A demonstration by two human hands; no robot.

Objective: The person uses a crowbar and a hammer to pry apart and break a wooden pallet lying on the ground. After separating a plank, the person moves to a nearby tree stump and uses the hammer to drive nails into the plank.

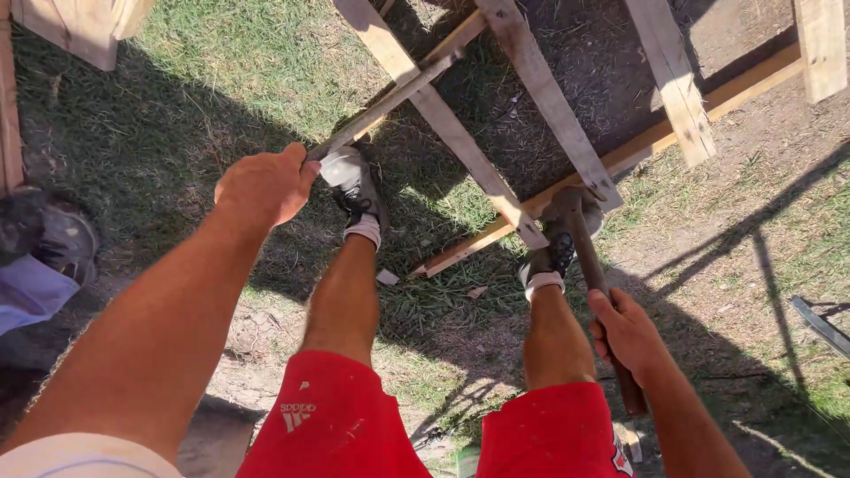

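Note:
My left hand [264,184] grips the near end of a long weathered bar [390,102] that runs up and right under a wooden pallet frame [540,93]. Around the brown handle of a hammer [595,274], my right hand [627,329] is closed; the hammer's head rests against the pallet's lower rail [637,150] near my right foot. My legs in red shorts stand on grass, with grey shoes by the frame.
Another person's shoe [62,239] and pale trouser leg [27,296] show at the left edge. More timber [75,26] stands at the top left. A dark metal strip [823,323] lies on the ground at right. Bare dirt and patchy grass surround the pallet.

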